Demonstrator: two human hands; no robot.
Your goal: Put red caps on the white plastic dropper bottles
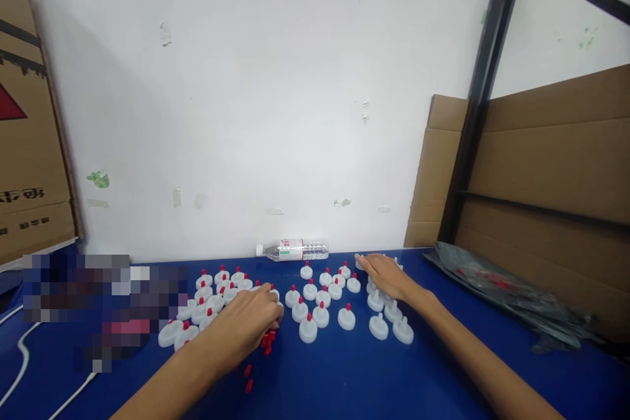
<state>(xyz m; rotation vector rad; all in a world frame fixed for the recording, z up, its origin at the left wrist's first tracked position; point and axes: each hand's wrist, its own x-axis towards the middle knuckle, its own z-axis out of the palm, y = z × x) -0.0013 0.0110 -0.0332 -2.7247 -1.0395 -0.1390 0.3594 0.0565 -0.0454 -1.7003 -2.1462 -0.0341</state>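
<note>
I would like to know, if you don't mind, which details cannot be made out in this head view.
In the head view:
Left hand: its own back hides the fingertips, so whether it holds any red caps is unclear.
White nozzle caps: the right hand covers some, so no sure count.
Bottle: label print too small to read.
Items at far left: blurred by pixelation.
Left cardboard box: cut off by the picture edge.

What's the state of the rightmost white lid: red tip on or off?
Off. The white lid shows a bare white spout, with no red on it.
</note>
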